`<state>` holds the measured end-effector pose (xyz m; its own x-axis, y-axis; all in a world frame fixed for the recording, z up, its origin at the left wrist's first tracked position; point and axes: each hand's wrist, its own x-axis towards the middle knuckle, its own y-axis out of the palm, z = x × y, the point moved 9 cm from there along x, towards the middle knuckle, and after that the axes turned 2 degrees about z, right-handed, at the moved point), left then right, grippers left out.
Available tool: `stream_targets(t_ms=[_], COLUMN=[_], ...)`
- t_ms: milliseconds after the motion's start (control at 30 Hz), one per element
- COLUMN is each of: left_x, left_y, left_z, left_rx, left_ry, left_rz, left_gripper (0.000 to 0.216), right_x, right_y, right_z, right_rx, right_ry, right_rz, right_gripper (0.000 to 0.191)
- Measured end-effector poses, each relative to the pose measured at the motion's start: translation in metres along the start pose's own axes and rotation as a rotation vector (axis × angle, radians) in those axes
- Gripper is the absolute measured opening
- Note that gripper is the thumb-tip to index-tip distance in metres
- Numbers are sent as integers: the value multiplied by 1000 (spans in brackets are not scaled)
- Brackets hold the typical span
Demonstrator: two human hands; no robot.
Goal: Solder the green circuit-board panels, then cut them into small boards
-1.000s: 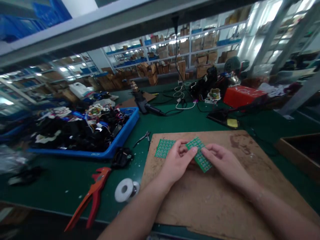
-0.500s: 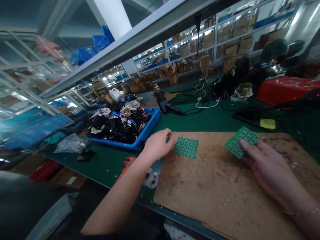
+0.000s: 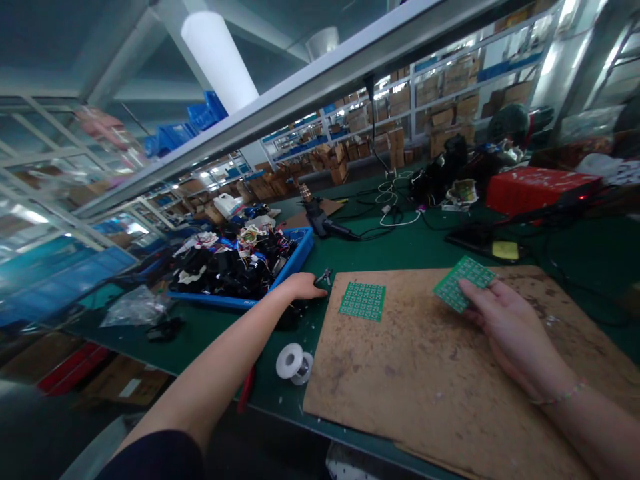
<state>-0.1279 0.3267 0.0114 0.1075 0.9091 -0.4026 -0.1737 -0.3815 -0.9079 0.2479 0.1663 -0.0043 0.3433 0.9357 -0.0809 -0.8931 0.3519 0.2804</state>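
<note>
My right hand (image 3: 495, 307) pinches a green circuit board panel (image 3: 463, 283) between thumb and fingers, tilted above the brown work board (image 3: 400, 373). Another green circuit board panel (image 3: 363, 301) lies flat near the board's far left corner. To the left of it, my left hand (image 3: 306, 288) is closed beside the blue tray. Small dark pliers (image 3: 325, 277) stick out past its fingers, their metal jaws pointing away; the hand covers the rest. A solder wire spool (image 3: 294, 364) stands by the work board's left edge.
A blue tray (image 3: 300, 257) heaped with wired black parts stands at the left. Behind the board lie a heat gun (image 3: 320, 217), loose cables, a red box (image 3: 543, 190) and a yellow sponge (image 3: 505, 251). A red handle (image 3: 246, 390) juts over the bench's front edge.
My left hand has moved left, away from the flat circuit board, and now has the pliers at its fingers. My right hand still holds its circuit board. The camera view has shifted slightly.
</note>
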Motion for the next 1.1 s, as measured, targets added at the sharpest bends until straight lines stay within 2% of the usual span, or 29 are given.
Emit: stream_targets(t_ms=[267, 400, 533, 667, 767, 867, 933, 1000, 1067, 1100], left_x=[2, 8, 11, 7, -1, -21, -47, -83, -119, -135], left_y=[8, 7, 1, -9, -23, -46, -63, -72, -70, -66], left_z=[-9, -5, 3, 2, -6, -28, -53, -88, -129, -152], left_rx=[-56, -56, -39, -59, -118, -204, -263, -325, -397, -506], left_ry=[20, -21, -132, -224, -226, -143, -37, 96, 254, 391], left_rz=[-67, -52, -57, -148, -219, -315, -416, -518, -578, -580], left_gripper=[36, 36, 35, 37, 36, 34, 28, 29, 29, 26], right_x=[-6, -5, -5, -4, -2, 0, 1, 0, -1, -2], right_y=[10, 11, 11, 10, 7, 5, 5, 6, 9, 10], right_z=[8, 9, 11, 10, 7, 4, 3, 4, 7, 10], right_rx=[-50, -48, -25, 2, 19, 31, 34, 33, 29, 24], right_ry=[-47, -67, -80, -87, -82, -68, -55, -48, -53, -62], right_rz=[60, 86, 93, 88, 74, 64, 67, 78, 91, 96], right_gripper=[48, 49, 51, 47, 44, 45, 46, 45, 45, 44])
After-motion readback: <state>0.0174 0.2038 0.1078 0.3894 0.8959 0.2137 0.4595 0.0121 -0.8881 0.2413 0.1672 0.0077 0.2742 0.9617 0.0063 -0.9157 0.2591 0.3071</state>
